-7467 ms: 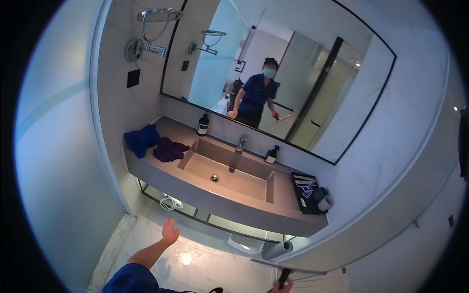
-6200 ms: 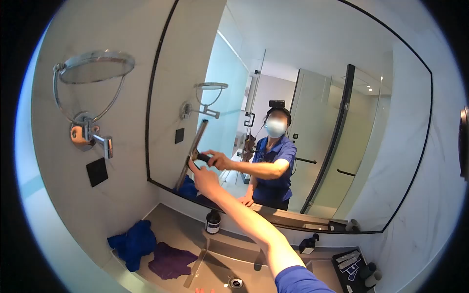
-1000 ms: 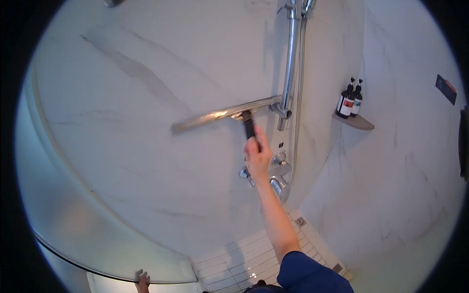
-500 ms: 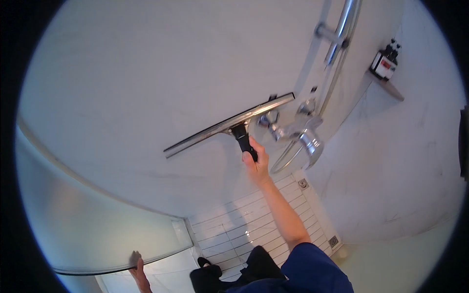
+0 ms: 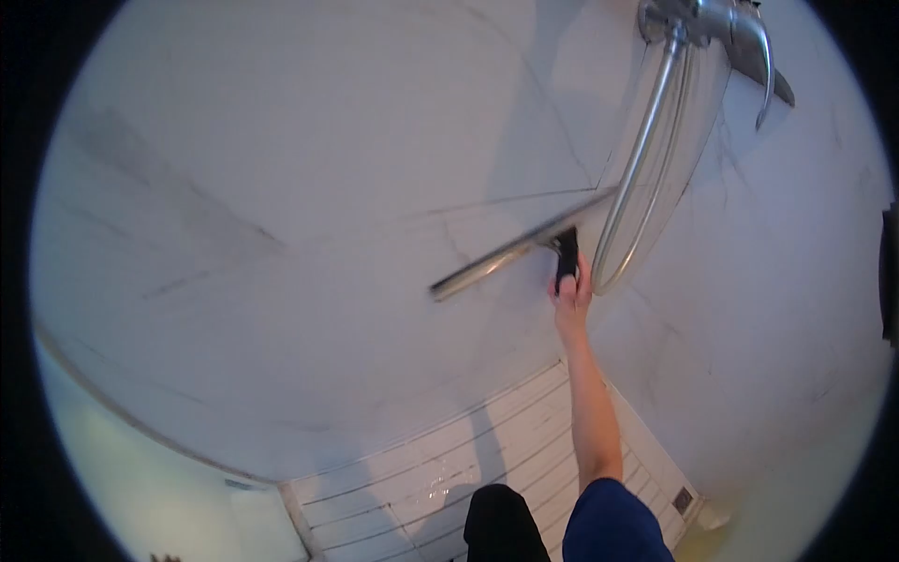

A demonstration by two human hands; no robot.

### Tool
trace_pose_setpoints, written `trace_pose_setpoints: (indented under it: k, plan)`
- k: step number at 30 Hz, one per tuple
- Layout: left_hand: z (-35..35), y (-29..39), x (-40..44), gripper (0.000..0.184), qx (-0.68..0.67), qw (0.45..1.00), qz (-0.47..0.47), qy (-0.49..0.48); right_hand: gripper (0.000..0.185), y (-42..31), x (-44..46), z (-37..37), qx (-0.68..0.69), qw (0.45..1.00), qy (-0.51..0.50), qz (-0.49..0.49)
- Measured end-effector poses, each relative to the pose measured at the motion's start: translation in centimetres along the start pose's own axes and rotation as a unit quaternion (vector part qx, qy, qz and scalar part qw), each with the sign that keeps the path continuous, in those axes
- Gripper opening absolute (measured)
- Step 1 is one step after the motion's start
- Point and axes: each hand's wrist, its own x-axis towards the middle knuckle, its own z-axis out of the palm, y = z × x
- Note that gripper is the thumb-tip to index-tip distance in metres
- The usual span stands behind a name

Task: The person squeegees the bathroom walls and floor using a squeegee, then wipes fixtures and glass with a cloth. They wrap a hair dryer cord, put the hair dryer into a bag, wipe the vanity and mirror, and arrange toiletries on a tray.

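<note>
Head view: R hand (image 5: 571, 286) clamped round black squeegee handle (image 5: 567, 253), arm extended; squeegee (image 5: 501, 264) is up against marble-look wall (image 5: 281, 347), tilted, R end higher, near shower hose (image 5: 646, 140) (can't tell if touching). Grip from below prob. lets the long edge lie flat on wall. L hand: only prob. fingertips (image 5: 167, 558) at btm edge, by frosted glass panel (image 5: 122, 450); can't tell if gripping. Hose hangs in loop below chrome mixer (image 5: 698, 19), prob. for slack. Wall pale, grey-veined; floor slatted white tile (image 5: 375, 515), wet-looking glint, w/ corner drain (image 5: 684, 499). Shower area.
</note>
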Motion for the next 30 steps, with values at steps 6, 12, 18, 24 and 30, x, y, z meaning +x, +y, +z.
trace_pose_setpoints:
  k: [6, 12, 18, 24, 30]
  plan:
    - [2.9, 2.2, 0.5, 0.053, -0.011, 0.99, 0.099, 0.102, 0.026, 19.5, -23.8, -11.1, 0.043, 0.908, 0.164, 0.383]
    - [8.1, 6.7, -0.1, 0.052, 0.013, 0.991, 0.026, 0.128, 0.018, 12.9, -8.9, -20.2, 0.205, 0.906, 0.293, 0.226]
    - [1.3, -3.4, 3.0, 0.054, 0.012, 0.975, -0.129, 0.181, 0.03, -1.4, 23.3, -13.1, 0.139, 0.977, 0.142, 0.076]
    - [1.9, -0.1, 0.2, 0.047, 0.0, 0.985, -0.085, 0.15, 0.04, 9.7, -1.8, -6.2, 0.078, 0.951, 0.221, 0.199]
    - [3.9, 1.6, 0.1, 0.036, 0.019, 0.991, -0.012, 0.136, 0.031, 7.6, -40.6, 7.3, 0.144, 0.794, 0.018, 0.591]
